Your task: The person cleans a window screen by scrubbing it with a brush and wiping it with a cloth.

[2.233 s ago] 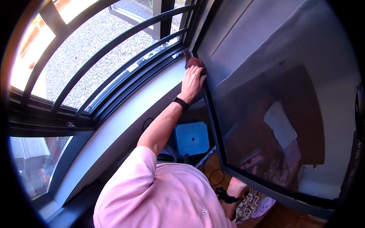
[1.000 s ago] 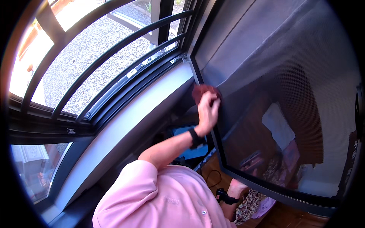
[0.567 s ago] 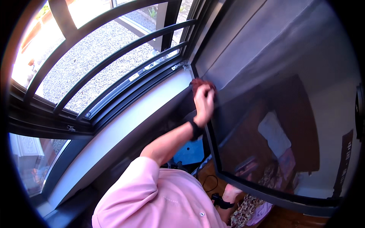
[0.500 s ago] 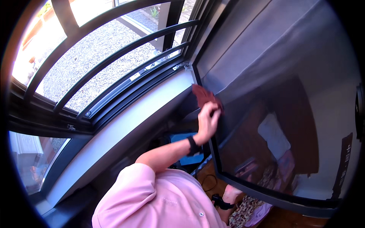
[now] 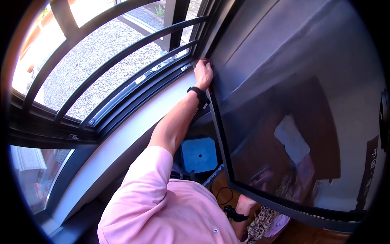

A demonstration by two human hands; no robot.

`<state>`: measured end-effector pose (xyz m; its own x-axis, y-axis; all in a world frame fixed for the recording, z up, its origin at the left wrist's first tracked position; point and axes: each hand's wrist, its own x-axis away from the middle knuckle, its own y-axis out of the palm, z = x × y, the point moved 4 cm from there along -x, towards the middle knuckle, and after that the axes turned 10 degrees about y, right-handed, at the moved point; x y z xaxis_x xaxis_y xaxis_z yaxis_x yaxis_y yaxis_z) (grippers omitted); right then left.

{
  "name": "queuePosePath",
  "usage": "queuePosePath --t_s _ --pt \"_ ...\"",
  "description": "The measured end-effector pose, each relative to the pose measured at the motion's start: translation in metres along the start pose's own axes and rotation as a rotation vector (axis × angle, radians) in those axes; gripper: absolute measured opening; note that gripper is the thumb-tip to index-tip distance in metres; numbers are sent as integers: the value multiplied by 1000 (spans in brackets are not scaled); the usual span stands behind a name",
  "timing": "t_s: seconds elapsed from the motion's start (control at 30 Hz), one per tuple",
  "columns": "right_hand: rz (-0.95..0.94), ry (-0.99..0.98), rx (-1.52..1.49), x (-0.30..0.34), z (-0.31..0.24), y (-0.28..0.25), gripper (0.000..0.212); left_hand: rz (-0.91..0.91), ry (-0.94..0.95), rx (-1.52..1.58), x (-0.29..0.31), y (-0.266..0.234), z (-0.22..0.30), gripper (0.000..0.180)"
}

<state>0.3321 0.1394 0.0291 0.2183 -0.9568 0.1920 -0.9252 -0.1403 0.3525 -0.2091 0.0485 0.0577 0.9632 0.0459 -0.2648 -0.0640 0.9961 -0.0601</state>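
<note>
My left hand (image 5: 203, 74) is closed at the upper corner of a large dark-framed glass pane (image 5: 284, 162), beside the window frame (image 5: 170, 75). A little dark red cloth (image 5: 209, 62) shows at its fingertips; the hand covers the rest. Low down, my right hand (image 5: 245, 201) is at the pane's bottom edge, its fingers going out of plain sight behind the frame. Through the glass, or mirrored in it, appear a blurred hand-like shape with a dark ridged thing and a pale cloth-like patch; I cannot tell which. Both wrists wear black bands.
Dark curved bars (image 5: 134, 46) cross the window, with gravel ground outside. A white sill (image 5: 134, 130) runs beneath. Below my left arm lies a blue square thing (image 5: 199, 154) with a central hole. A thin dark cable (image 5: 224, 196) and patterned fabric (image 5: 260, 223) are near my right hand.
My left hand has moved up and away along the pane's edge with the red cloth, into the corner by the window frame. My right hand stays nearly in place.
</note>
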Motion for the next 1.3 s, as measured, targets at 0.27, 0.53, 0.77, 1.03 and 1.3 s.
queuePosePath --t_s 0.27,0.53,0.77,1.03,1.3 --pt "-126 -147 163 3 -7 4 57 -187 106 224 201 -20 41 14" --pt "-92 -79 45 -1 -9 0 42 -486 229 214 265 -28 45 46" --pt "-12 -3 -39 -2 0 7 41 -191 533 -525 117 -10 4 41" --pt "-8 -2 -39 3 -2 1 48 -615 690 -496 208 -43 21 53" --pt "-28 -13 -30 3 -8 9 50 -331 694 -636 107 -28 5 40"
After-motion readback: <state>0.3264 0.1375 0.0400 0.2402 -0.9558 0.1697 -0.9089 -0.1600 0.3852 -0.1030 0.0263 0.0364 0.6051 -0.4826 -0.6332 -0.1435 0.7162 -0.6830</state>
